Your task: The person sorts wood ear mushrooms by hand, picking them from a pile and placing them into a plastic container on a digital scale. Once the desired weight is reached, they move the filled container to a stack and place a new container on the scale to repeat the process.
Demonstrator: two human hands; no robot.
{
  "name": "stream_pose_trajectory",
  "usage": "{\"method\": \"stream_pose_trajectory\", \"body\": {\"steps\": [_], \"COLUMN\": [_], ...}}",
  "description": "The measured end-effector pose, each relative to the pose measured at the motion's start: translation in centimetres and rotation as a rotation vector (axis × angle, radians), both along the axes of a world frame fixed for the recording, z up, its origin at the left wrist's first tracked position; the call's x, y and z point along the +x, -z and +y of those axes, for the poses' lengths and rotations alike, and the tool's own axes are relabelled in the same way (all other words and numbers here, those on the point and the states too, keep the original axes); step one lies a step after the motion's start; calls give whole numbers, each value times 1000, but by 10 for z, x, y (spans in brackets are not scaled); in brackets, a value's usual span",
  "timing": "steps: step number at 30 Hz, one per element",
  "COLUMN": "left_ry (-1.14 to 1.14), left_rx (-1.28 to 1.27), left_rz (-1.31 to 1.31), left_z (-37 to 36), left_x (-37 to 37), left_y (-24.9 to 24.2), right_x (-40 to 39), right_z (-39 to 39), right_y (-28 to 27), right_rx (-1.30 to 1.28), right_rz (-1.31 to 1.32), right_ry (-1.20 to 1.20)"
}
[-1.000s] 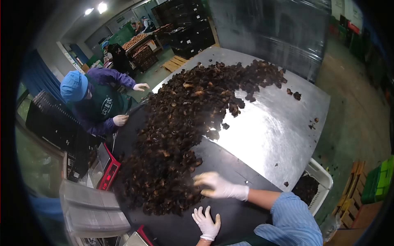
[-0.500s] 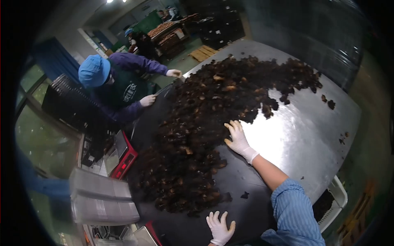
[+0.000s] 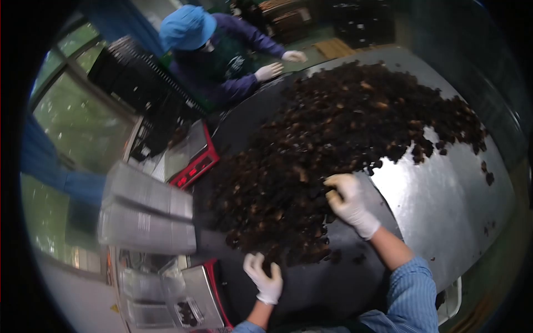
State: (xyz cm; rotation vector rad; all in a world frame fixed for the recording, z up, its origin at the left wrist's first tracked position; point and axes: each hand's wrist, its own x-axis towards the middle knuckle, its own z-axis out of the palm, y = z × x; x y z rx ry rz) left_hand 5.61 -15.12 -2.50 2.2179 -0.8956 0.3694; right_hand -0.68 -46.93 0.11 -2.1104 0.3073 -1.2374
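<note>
Two gloved hands work one dark mushroom heap (image 3: 344,139) on the desk (image 3: 444,205): right hand (image 3: 347,201) curled, raking its edge; left hand (image 3: 264,276) spread flat at the near fringe, holding nothing.

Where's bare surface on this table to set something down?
Bare steel table right of the mushroom pile, beyond the right hand, only a few crumbs. A dark strip lies bare between the left hand and the right forearm. The centre is crowded; scales line the left edge.
</note>
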Motion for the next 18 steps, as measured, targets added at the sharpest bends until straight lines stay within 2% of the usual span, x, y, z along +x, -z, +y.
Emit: {"method": "stream_pose_trajectory", "body": {"steps": [1, 2, 3, 5, 6, 7, 9, 12, 17, 18], "left_ry": [-149, -267, -363, -498, -380, -393, -84, 37, 449, 478], "left_rx": [32, 48, 57, 56, 87, 165, -112, 15, 196, 164], "left_rz": [-34, -32, -16, 158, 227, 255, 365, 304, 154, 244], "left_z": [2, 8, 16, 24, 29, 9, -14, -41, -41, -39], "left_x": [22, 47, 73, 121, 146, 143, 144, 98, 33, 19], "left_y": [-7, -4, 6, 33, 45, 29, 36, 6, -32, -36], "right_x": [-5, -6, -7, 0, 7, 16, 30, 29, -12, -22], "right_z": [-9, -22, -36, -40, -37, -27, 4, 52, 100, 102], "right_y": [1, 27, 53, 68, 68, 68, 62, 37, 0, -4], "right_rx": [-2, 15, -7, -45, -43, -64, -126, -136, -304, -312], "right_rz": [41, 142, 277, 368, 445, 456, 513, 498, 557, 545], "right_ry": [178, 290, 341, 414, 394, 355, 284, 18, -259, -300]}}
